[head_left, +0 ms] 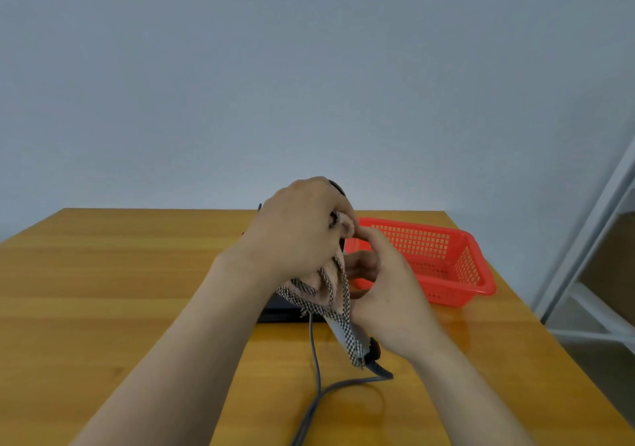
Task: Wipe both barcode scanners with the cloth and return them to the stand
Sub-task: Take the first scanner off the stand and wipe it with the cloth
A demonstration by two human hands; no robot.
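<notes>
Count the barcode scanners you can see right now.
1. The scanner is held above the table in the right hand, while the left hand presses the cloth on it. A second may be hidden behind the hands.

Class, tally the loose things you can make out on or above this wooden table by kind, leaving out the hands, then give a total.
Barcode scanners: 1 visible, held in the right hand; scanner
Cloths: 1, in the left hand
Red baskets: 1
Grey cables: 2
Dark bases: 1
Total: 6
</notes>
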